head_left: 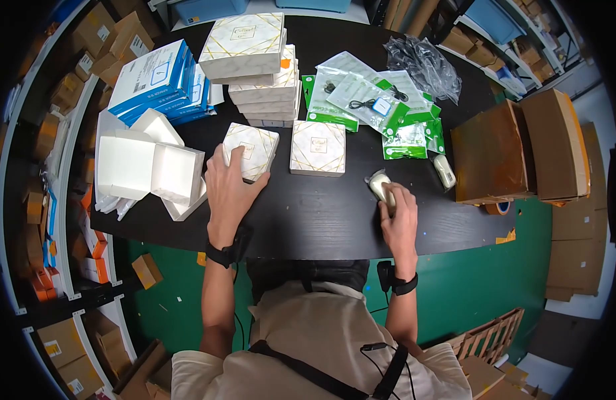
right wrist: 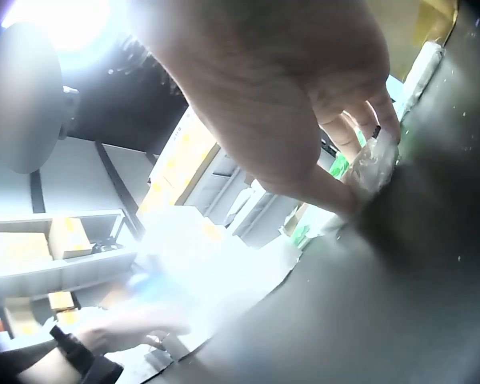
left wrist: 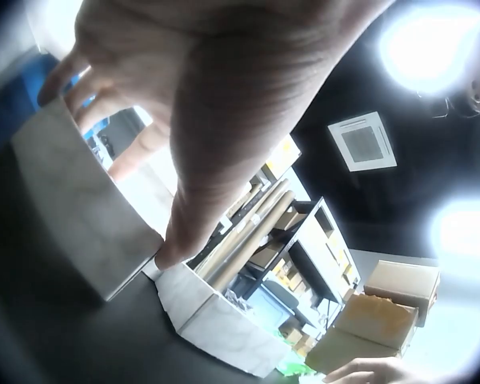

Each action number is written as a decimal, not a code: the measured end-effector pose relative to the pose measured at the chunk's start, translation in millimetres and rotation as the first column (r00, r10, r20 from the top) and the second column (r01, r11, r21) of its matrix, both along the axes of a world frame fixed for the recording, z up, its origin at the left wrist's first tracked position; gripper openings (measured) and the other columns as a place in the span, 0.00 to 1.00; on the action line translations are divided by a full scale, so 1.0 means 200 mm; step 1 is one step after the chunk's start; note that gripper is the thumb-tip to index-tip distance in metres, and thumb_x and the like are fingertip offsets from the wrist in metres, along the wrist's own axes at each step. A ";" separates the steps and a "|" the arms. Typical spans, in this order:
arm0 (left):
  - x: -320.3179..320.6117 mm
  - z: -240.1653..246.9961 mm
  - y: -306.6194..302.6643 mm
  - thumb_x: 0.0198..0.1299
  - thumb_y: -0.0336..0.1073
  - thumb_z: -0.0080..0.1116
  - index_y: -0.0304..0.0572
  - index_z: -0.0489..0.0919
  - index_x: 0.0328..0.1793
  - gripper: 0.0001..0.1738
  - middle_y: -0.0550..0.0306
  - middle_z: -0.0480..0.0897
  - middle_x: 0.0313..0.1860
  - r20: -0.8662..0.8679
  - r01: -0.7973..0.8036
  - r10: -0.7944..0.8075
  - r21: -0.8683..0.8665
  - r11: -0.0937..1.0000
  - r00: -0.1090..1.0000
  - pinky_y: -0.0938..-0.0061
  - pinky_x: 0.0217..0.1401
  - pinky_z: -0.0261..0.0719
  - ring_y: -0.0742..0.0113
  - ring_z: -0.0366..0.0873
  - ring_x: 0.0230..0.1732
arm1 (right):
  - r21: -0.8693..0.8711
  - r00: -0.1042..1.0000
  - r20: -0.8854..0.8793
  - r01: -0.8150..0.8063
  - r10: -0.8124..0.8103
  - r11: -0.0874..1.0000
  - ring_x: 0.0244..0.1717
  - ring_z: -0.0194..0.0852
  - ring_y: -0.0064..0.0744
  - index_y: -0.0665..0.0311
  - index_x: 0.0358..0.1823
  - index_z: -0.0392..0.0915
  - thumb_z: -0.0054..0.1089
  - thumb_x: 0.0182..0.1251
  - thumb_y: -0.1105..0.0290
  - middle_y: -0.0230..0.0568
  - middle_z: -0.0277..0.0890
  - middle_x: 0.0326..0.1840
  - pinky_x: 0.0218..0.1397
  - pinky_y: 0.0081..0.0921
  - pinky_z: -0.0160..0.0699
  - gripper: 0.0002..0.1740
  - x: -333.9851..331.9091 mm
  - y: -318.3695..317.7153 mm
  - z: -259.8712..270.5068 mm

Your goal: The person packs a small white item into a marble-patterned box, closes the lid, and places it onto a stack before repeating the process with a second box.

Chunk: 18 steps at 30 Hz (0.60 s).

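Observation:
My left hand (head_left: 229, 190) spans a white marble-patterned gift box (head_left: 253, 143) with gold lines, gripping it between thumb and fingers. In the left wrist view the thumb lies at one edge of that box (left wrist: 88, 208) and the fingertips reach over its far side. A second matching box (head_left: 318, 148) lies flat just to the right. Toward the table's right side my right hand (head_left: 399, 217) holds a small rounded off-white item (head_left: 380, 185) in clear plastic wrap, also seen as a wrapped item (right wrist: 374, 170) under the fingers in the right wrist view.
Stacked marble-patterned boxes (head_left: 244, 40) and blue-white packs (head_left: 154, 77) stand behind. An opened white box (head_left: 151, 167) lies left. Green-white cable bags (head_left: 368, 100), crumpled clear plastic (head_left: 424, 63), another wrapped off-white item (head_left: 444, 172) and a cardboard box (head_left: 491, 153) are right.

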<state>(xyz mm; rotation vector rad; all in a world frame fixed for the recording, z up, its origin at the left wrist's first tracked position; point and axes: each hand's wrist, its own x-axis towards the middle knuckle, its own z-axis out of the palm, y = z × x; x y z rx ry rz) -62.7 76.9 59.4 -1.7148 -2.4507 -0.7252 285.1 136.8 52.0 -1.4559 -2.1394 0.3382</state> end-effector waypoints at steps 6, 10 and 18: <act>0.01 0.01 -0.04 0.49 0.49 0.82 0.39 0.81 0.66 0.40 0.32 0.73 0.71 -0.019 -0.006 0.007 0.015 1.000 1.000 0.50 0.63 0.76 0.38 0.74 0.62 | 0.067 0.993 0.025 0.110 -0.112 0.992 0.67 0.75 0.56 0.60 0.65 0.81 0.70 0.68 0.77 0.47 0.78 0.68 0.69 0.48 0.74 0.24 0.08 0.10 -0.04; 0.06 0.03 -0.10 0.47 0.46 0.83 0.39 0.81 0.65 0.39 0.33 0.73 0.69 -0.011 0.014 -0.014 0.013 1.000 1.000 0.51 0.61 0.77 0.39 0.74 0.61 | 0.000 0.992 0.003 0.128 -0.128 0.992 0.68 0.75 0.56 0.60 0.66 0.81 0.69 0.69 0.76 0.49 0.77 0.70 0.71 0.47 0.73 0.23 0.10 0.09 -0.03; 0.26 0.15 -0.46 0.46 0.44 0.84 0.42 0.77 0.68 0.42 0.32 0.70 0.71 -0.013 0.029 -0.031 -0.123 0.992 0.999 0.51 0.60 0.77 0.36 0.74 0.61 | 0.081 0.997 -0.036 0.068 -0.065 0.994 0.65 0.81 0.51 0.65 0.63 0.83 0.67 0.71 0.77 0.49 0.82 0.64 0.67 0.41 0.79 0.20 0.01 -0.11 0.18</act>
